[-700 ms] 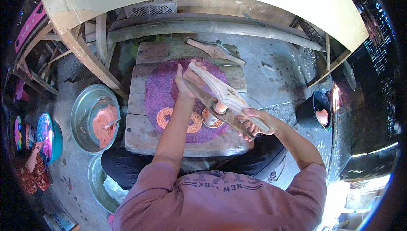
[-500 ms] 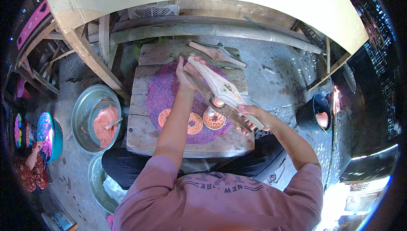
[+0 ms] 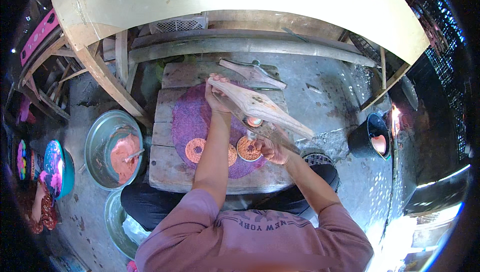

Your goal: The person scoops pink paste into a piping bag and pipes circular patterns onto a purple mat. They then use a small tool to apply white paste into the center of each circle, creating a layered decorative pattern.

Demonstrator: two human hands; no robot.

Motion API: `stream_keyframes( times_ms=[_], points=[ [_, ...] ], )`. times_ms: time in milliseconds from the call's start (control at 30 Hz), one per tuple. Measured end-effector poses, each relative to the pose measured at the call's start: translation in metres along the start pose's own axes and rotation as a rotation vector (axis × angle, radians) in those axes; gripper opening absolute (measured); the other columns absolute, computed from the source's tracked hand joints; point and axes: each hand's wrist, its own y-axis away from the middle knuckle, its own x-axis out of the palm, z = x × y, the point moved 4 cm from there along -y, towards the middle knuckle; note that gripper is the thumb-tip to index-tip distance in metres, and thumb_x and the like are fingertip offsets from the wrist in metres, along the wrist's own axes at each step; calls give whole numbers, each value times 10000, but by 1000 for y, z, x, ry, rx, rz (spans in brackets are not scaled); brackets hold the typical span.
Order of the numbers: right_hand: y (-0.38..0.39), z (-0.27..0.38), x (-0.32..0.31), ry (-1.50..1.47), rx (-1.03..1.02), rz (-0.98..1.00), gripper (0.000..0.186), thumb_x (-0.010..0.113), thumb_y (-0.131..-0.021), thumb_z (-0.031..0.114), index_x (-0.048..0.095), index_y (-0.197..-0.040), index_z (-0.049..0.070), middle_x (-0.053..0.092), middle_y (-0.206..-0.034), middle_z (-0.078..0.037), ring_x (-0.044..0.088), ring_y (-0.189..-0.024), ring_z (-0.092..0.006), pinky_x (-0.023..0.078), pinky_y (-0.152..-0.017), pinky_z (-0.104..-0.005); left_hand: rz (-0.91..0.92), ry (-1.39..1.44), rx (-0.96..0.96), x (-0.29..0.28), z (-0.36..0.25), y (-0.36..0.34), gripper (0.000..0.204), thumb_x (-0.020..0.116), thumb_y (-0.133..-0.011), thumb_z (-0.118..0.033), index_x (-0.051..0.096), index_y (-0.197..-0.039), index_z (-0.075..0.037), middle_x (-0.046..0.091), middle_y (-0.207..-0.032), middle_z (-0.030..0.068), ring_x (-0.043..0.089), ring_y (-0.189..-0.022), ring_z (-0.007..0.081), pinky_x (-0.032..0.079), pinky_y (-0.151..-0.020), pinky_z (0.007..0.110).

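Observation:
My left hand (image 3: 218, 94) grips the far end of a long wooden press (image 3: 260, 104), two boards that part toward the near right. Between the boards sits a short cylinder with orange dough (image 3: 254, 121) in its top. My right hand (image 3: 273, 151) is under the near end of the lower board, fingers curled by a round mould of orange strands (image 3: 248, 148); what they hold, if anything, is hidden. A ring of orange strands (image 3: 196, 149) lies on a purple round mat (image 3: 187, 122). Another strand ring (image 3: 232, 156) is partly covered by my left forearm.
The mat rests on a low wooden table (image 3: 162, 164). A second wooden press (image 3: 252, 72) lies at its far edge. Left stands a metal basin (image 3: 95, 159) of pink-orange dough; a dark bucket (image 3: 357, 142) is at right, near a small flame (image 3: 396, 113). Another person's arm (image 3: 38, 199) shows far left.
My right hand has let go of the upper board's near end and moved left, down beside the round mould. The press remains in my left hand. The whole view has shifted slightly.

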Motion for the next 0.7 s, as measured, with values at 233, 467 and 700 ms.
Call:
stream_keyframes(
  times_ms=[233,467,700],
  points=[
    [28,-9,4,2089,-161,-809,409,549,-892,286,553,-1248,84,607,-995,-179,636,-717,-264,529,-597,-386,35,-195,63,49,-32,-17,346,465,-976,-392,590,-986,-70,587,-922,78,557,-925,247,490,-454,245],
    [53,-21,2,1938,-508,-817,287,656,-774,57,642,-1059,27,582,-1012,-191,614,-867,-373,500,-738,-433,238,-462,-103,189,-59,-4,283,460,-987,-373,597,-975,-126,624,-892,43,571,-877,234,510,-504,308],
    [50,-32,1,2010,-666,-937,120,678,-765,58,658,-864,-6,611,-935,-186,601,-851,-367,483,-759,-430,186,-788,-50,294,-96,53,755,186,-955,-648,678,-696,-136,652,-612,42,570,-456,215,403,-439,348]
  ],
)
